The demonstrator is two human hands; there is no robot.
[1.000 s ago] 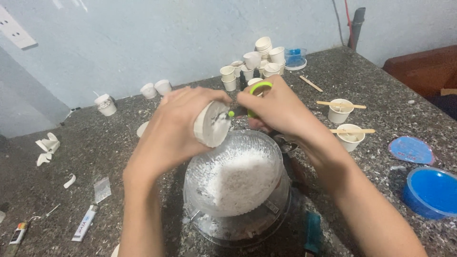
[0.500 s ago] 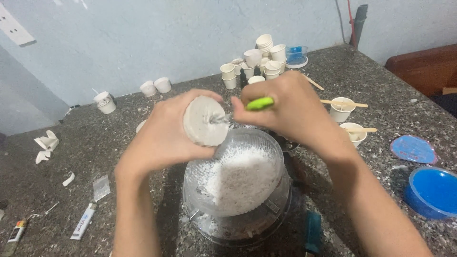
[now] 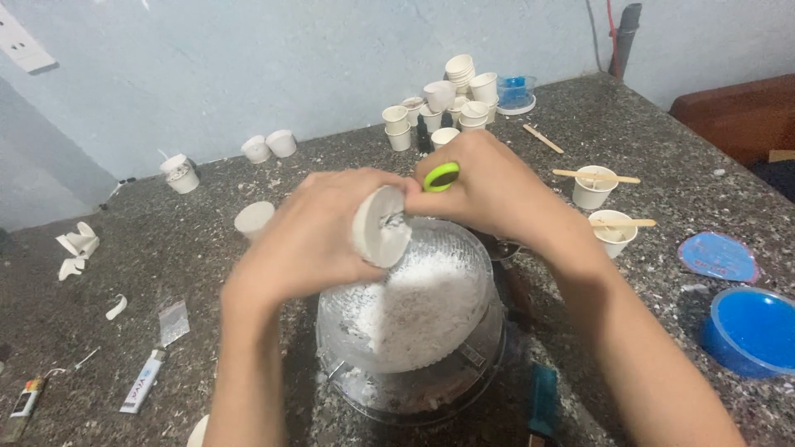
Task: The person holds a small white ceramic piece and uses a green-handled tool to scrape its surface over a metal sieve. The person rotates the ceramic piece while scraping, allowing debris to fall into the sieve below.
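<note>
Clearly the small white cup (image 3: pixel 381 226) has turned over the last second — it first showed its side and part of its mouth, then swung round, and now its face points toward the camera, tipped on edge just above the clear bowl of white flakes (image 3: pixel 410 319) at the near middle of the worktop (image 3: pixel 166 257). From the far left: torn white scraps (image 3: pixel 76 246), a lighter (image 3: pixel 25 403) and a small tube (image 3: pixel 142 381) lie well apart from the work, with a few lone cups behind them. The left hand (image 3: pixel 319 240) is wrapped shut around the cup from behind, fingers curled over its wall. The right hand (image 3: pixel 489 186) is closed on a green-handled tool (image 3: pixel 440 176) whose tip meets the cup's face; the tool has stayed at the cup while the cup rotated, so I judge the scraping into the bowl is mid-way, not finished. To the right stand two cups with wooden sticks (image 3: pixel 600 186), then a blue lid (image 3: pixel 717 257) and a blue tub (image 3: pixel 749 329) near the right edge — close to the right forearm. A cluster of stacked cups (image 3: pixel 451 99) sits at the far wall. Open room lies mostly to the near left.
</note>
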